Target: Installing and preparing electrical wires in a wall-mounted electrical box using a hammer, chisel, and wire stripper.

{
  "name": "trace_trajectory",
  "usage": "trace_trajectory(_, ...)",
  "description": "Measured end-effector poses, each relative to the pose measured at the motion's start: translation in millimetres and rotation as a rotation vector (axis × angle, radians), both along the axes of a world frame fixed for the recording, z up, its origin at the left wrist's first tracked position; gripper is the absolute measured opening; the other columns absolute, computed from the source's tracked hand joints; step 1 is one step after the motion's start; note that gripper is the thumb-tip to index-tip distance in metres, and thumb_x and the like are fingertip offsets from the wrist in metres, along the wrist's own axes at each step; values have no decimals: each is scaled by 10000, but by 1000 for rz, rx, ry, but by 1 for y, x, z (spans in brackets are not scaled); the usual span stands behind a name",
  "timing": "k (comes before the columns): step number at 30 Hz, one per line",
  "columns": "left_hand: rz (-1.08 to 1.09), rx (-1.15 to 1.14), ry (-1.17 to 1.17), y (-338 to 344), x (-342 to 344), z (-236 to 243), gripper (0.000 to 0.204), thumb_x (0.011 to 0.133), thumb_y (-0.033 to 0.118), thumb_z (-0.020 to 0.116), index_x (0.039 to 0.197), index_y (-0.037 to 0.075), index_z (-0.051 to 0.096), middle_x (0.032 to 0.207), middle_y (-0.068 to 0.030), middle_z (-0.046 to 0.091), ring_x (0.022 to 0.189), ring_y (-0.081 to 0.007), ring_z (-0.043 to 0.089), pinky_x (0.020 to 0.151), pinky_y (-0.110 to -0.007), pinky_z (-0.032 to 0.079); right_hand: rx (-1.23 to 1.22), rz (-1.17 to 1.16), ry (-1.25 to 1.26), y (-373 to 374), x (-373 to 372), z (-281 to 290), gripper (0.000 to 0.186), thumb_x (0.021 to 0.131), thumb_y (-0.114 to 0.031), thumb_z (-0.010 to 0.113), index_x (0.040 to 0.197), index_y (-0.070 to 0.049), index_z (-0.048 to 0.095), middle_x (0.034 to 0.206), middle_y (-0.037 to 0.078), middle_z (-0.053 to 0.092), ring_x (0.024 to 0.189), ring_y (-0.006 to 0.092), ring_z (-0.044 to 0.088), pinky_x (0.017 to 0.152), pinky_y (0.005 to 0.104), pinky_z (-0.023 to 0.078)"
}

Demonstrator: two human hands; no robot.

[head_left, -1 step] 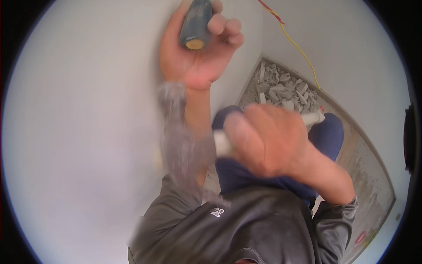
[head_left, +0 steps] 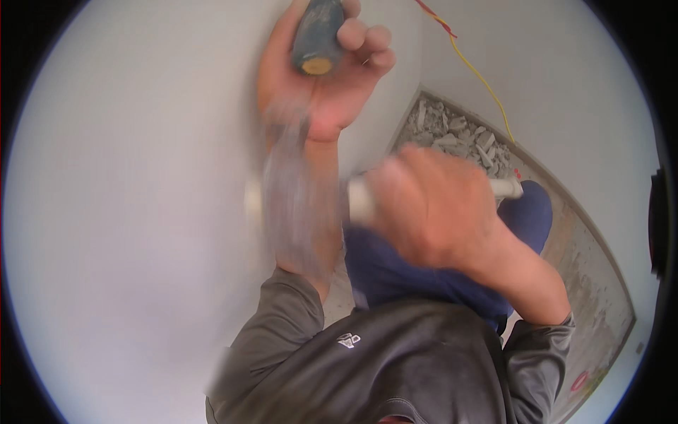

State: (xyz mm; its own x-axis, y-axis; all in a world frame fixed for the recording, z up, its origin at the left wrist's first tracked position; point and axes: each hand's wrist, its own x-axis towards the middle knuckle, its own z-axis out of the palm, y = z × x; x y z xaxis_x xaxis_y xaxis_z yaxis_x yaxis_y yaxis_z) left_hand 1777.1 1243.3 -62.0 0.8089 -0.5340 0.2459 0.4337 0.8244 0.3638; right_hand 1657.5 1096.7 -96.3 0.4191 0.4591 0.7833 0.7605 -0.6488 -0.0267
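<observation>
My left hand (head_left: 311, 99), raised along the pale wall at the top of the view, is wrapped round a dark blue-green tool handle (head_left: 316, 39) with a yellowish butt end. The tool's far end lies outside the picture, so its kind cannot be told. My right hand (head_left: 438, 205) grips the whitish handle of a hammer (head_left: 300, 191). The hammer's grey head is smeared by motion in front of my left forearm, just below the left wrist. A gap shows between the head and the butt of the tool handle.
Broken grey rubble (head_left: 459, 138) lies in the floor corner beyond my right hand. A yellow wire (head_left: 484, 71) with a red end hangs on the far wall. The pale wall (head_left: 141, 212) rises close on my left. My bent knees in blue trousers (head_left: 533, 205) are below.
My right hand has moved slightly upward in the picture, and the hammer head has swung up with it, closer to the tool handle. My left hand has hardly moved.
</observation>
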Motion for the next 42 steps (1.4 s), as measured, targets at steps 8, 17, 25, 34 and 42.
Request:
trace_trajectory(8, -153, -154, -683, 14, 34, -33, 492, 1076, 382, 382, 1064, -46, 625, 616, -133, 606, 713, -318, 596, 763, -412, 444, 29, 76, 135, -1, -23, 3, 259, 837, -318, 650, 885, -82, 555, 675, 17, 381, 503, 152, 453, 382, 305, 341)
trace_trajectory(17, 77, -25, 48, -1, -14, -7, 493, 1075, 377, 382, 1073, -58, 614, 632, -150, 611, 696, -321, 567, 758, -407, 423, 50, 43, 148, -3, -15, -11, 283, 883, -335, 631, 877, -59, 567, 660, 11, 357, 506, 125, 443, 388, 271, 344)
trace_trajectory(25, -29, -68, -153, 2, 8, -16, 474, 1067, 388, 405, 1064, -32, 624, 647, -133, 622, 704, -312, 564, 749, -395, 437, 75, 55, 138, -1, -15, -4, 238, 844, -289, 644, 878, -66, 569, 658, 6, 362, 499, 126, 430, 384, 268, 329)
trace_trajectory(34, 158, 96, -70, 8, 6, -9, 467, 1070, 370, 404, 1028, -21, 656, 694, -144, 659, 760, -325, 614, 792, -429, 474, 177, 96, 251, 3, 4, 9, 226, 748, -232, 675, 838, -92, 522, 649, 36, 410, 482, 167, 460, 381, 319, 329)
trace_trajectory(42, 103, 7, -43, -1, -7, -12, 488, 1073, 371, 397, 1048, -33, 670, 667, -140, 657, 762, -338, 632, 810, -439, 479, -21, 102, 179, -5, -19, 7, 364, 823, -314, 710, 934, 6, 577, 654, 53, 476, 500, 192, 501, 414, 317, 372)
